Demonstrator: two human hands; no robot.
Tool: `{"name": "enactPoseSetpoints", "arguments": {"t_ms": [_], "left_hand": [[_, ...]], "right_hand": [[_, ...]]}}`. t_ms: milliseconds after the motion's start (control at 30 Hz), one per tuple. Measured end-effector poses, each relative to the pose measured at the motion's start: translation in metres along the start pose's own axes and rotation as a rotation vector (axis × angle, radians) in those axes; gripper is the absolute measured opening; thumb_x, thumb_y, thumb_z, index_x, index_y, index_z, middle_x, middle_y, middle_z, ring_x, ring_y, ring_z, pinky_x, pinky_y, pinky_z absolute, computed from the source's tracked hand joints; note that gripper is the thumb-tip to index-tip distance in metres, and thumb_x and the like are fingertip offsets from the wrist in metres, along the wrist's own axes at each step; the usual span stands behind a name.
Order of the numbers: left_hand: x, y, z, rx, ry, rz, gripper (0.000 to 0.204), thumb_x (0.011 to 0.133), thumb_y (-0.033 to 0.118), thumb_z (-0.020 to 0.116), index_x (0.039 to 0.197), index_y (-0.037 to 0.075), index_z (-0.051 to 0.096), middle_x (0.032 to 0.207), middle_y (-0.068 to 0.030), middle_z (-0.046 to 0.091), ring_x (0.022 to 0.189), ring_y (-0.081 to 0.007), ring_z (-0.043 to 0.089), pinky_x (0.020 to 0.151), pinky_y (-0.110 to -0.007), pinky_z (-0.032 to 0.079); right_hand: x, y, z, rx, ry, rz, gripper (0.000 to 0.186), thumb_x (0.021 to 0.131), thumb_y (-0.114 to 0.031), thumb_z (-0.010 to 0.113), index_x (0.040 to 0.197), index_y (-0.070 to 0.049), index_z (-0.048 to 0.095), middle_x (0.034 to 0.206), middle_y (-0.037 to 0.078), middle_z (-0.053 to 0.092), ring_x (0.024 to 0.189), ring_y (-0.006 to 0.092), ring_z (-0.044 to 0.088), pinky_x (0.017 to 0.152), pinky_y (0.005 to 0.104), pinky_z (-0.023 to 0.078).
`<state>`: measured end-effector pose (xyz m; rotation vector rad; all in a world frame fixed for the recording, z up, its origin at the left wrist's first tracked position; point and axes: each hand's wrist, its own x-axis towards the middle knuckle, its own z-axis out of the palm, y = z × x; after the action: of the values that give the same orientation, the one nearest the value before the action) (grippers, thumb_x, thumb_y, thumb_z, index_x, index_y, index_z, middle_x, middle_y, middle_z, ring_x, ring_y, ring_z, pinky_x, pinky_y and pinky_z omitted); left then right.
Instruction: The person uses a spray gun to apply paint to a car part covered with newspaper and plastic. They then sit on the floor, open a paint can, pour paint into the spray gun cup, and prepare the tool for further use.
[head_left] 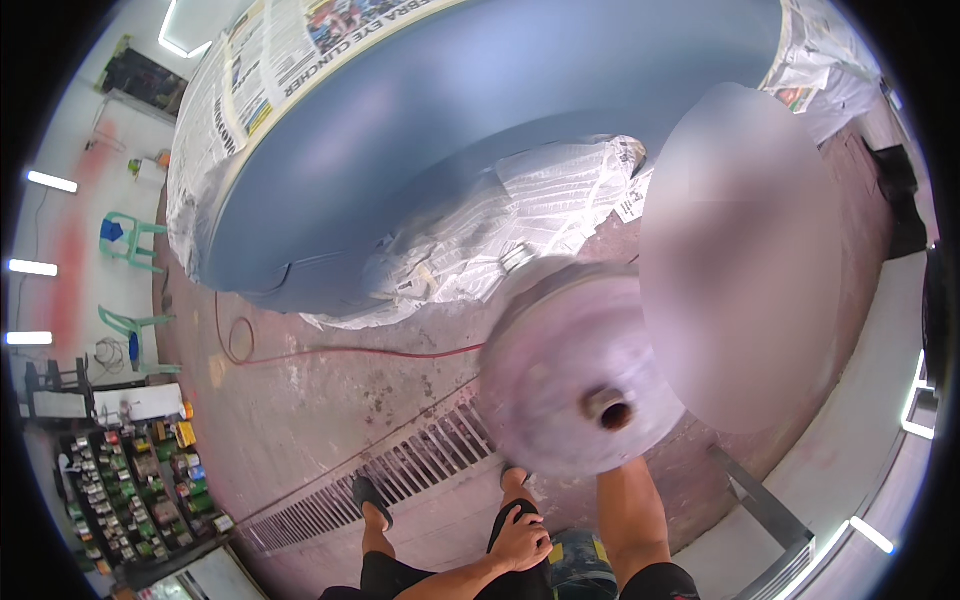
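My left hand (522,543) rests on my dark-clothed knee, its fingers lying over it with nothing held. My right forearm (633,510) reaches up from the lower edge and ends behind a large round pinkish-grey disc-shaped thing (550,370); the disc hides my right hand. A short open pipe end (608,408) sticks out of the disc toward me. Smeared edges mark the disc, and its right side is covered by a blurred patch. Beyond it curves a blue-grey car body panel (330,190), edged with masking newspaper (560,190).
A red hose (390,353) runs along the floor left of the disc. A floor grate (400,470) crosses near my feet. Green plastic chairs (130,240) and a rack of small containers (130,490) stand at left. A dark bucket (582,575) sits beside my knee; a metal frame (765,505) is at right.
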<state>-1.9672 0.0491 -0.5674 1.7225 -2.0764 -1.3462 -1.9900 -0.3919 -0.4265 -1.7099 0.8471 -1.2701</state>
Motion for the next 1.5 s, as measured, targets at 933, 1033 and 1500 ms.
{"name": "enactPoseSetpoints", "arguments": {"t_ms": [933,1033,1500], "left_hand": [[-0.022,-0.038,-0.023,-0.433,0.480,-0.162,0.020,0.093,0.031,0.078,0.090,0.011,0.077,0.105,-0.0043,0.079,0.135,-0.0224,0.064,0.134,-0.059,0.027],[-0.032,-0.042,-0.018,-0.445,0.519,-0.172,0.019,0.093,0.030,0.079,0.089,0.012,0.077,0.103,-0.0048,0.079,0.132,-0.0226,0.065,0.133,-0.058,0.028],[-0.122,-0.064,0.007,-0.475,0.551,-0.106,0.016,0.091,0.027,0.077,0.086,0.013,0.080,0.097,-0.0062,0.080,0.124,-0.0255,0.070,0.126,-0.062,0.034]], "right_hand": [[-0.188,0.194,0.294,-0.330,-0.846,0.009,0.038,0.093,-0.015,0.080,0.127,-0.007,0.068,0.101,0.022,0.075,0.086,0.0472,0.073,0.075,0.0504,0.060],[-0.208,0.158,0.297,-0.175,-0.837,0.139,0.043,0.089,-0.014,0.084,0.128,-0.002,0.071,0.107,0.021,0.077,0.093,0.0440,0.076,0.081,0.0485,0.061],[-0.155,-0.080,0.269,-0.271,0.099,0.264,0.028,0.116,-0.030,0.069,0.110,-0.002,0.068,0.091,0.004,0.069,0.065,0.0082,0.056,0.057,0.0282,0.044]]}}
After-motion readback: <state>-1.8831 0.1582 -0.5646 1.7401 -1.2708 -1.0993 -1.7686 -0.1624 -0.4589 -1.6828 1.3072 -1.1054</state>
